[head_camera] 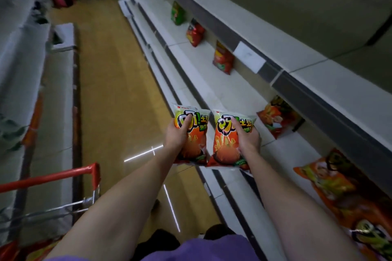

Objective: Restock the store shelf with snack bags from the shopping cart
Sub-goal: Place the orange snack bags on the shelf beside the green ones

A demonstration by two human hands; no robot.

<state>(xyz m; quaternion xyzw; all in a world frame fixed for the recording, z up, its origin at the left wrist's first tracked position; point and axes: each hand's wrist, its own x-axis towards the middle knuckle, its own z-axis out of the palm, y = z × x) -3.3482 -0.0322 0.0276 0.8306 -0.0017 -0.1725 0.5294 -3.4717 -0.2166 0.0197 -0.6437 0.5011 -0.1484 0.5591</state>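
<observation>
Two matching snack bags, orange at the bottom with a green-yellow top and big cartoon lettering, one in each hand. The left hand (pixel 177 133) has its grip wrapped round the left bag (pixel 192 133), thumb across the front; the right hand (pixel 247 137) grips the right bag (pixel 228 140) the same way. Both bags are held upright, side by side, just out over the front edge of the white shelf (pixel 222 89). More bags already stand along the back of that shelf (pixel 222 57), and a few lie flat near its right end (pixel 339 186), though those are blurry and partly cut off by the picture's edge. The shopping cart (pixel 63 176) with its red handle is off at the lower left, mostly out of view. A purple shirt (pixel 199 248) covers the bottom.
</observation>
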